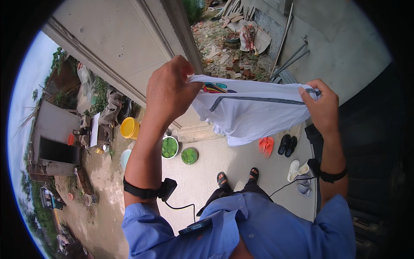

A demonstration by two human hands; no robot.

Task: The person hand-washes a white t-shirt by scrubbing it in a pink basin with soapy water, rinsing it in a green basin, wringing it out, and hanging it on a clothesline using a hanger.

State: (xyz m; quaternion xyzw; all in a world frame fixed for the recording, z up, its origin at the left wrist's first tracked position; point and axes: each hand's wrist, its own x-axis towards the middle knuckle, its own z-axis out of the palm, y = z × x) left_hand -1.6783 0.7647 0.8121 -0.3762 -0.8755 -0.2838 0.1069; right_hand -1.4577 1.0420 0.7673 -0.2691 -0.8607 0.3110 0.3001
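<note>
A white T-shirt [255, 113] with dark grey trim hangs stretched between both my hands, in the upper middle of the view. Part of a colourful print shows near its left end. My left hand [171, 87] pinches the upper left edge between thumb and fingers. At the opposite end my right hand [321, 106] grips a bunched part with grey trim. The cloth sags in loose folds below the line between the hands. Neither fist shows what lies inside its curled fingers.
Behind the shirt stands a pale pillar [129, 42]. Red sandals [266, 146], black slippers [287, 145] and white clogs [293, 170] lie on the tiled floor. Green leaves fill a white basin [169, 147] beside a round container [190, 155]. A yellow bucket [130, 128] stands left; rubble [233, 58] lies beyond.
</note>
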